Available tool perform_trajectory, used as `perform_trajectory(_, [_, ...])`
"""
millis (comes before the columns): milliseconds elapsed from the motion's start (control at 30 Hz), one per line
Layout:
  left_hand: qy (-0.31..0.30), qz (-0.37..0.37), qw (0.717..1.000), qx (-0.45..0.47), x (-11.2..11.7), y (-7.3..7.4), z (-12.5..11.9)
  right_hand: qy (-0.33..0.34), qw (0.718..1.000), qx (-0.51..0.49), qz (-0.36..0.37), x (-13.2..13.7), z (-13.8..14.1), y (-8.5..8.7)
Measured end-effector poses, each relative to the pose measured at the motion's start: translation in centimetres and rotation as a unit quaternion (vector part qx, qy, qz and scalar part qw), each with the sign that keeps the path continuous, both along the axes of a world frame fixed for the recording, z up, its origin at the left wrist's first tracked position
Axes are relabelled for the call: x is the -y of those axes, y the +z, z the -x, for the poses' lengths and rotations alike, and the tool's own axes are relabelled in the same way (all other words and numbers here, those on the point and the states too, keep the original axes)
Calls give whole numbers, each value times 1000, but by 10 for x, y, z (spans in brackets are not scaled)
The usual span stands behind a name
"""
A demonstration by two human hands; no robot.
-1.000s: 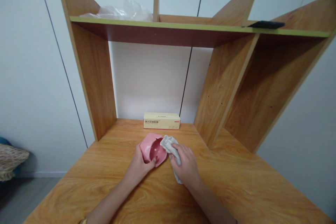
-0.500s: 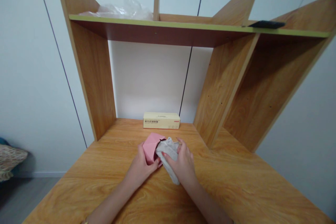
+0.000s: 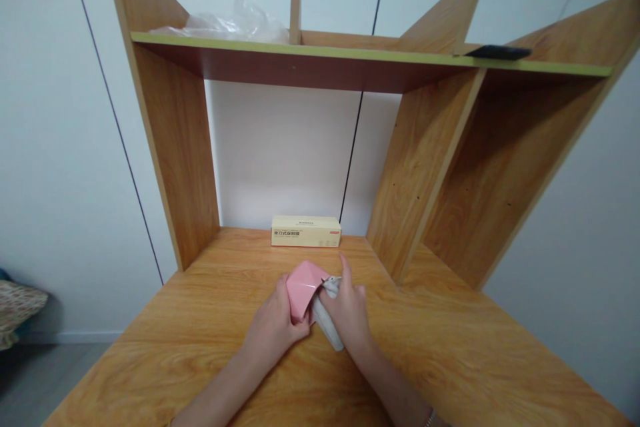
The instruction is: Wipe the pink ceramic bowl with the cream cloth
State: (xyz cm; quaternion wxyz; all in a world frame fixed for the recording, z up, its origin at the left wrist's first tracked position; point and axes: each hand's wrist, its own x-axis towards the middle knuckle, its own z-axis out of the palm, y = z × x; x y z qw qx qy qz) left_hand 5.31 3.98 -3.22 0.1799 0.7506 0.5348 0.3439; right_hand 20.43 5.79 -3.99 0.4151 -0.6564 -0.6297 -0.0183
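Note:
A pink faceted container (image 3: 303, 285), perhaps a bowl or cup, is tilted on its side with its opening toward the right. My left hand (image 3: 280, 317) is wrapped round its left side, thumb near the lower rim. My right hand (image 3: 349, 310) grips a light grey cloth (image 3: 327, 325) at the opening, its thumb and some fingers pressed into the fabric and the index finger stretched up. Part of the cloth is tucked inside the container; a loose end hangs down below my right hand. The container's inside is hidden.
A cream cling film box (image 3: 306, 232) stands at the back of the wooden desk (image 3: 200, 360). Overhead runs a shelf (image 3: 340, 52) bearing clear plastic bags (image 3: 235, 21) and a flat black object (image 3: 499, 52). Upright wooden panels flank the desk's back.
My left hand has turned the pink container and shifted it slightly right. My right hand has pushed the cloth further into the opening, so less of it shows, and its index finger has straightened.

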Motion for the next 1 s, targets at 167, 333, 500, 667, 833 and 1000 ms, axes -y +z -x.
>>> perform_trajectory(167, [9,-2,1000,5,2,0,-1,37,993,94,-54,8,0,12])
perform_trajectory(333, [-2,7,1000,-13,4,6,-1,5,997,64,48,5,0,4])
perform_trajectory(500, [13,35,996,-81,6,16,-1,6,993,23,118,3,0,-2])
perform_trajectory(667, [35,46,991,-121,9,23,-4,40,997,61,-2,4,-2,4])
perform_trajectory(833, [44,35,992,-114,12,27,-4,67,979,162,-102,7,-5,10])
perform_trajectory(1000, [7,8,997,-74,15,27,1,52,993,106,-20,6,-4,9])
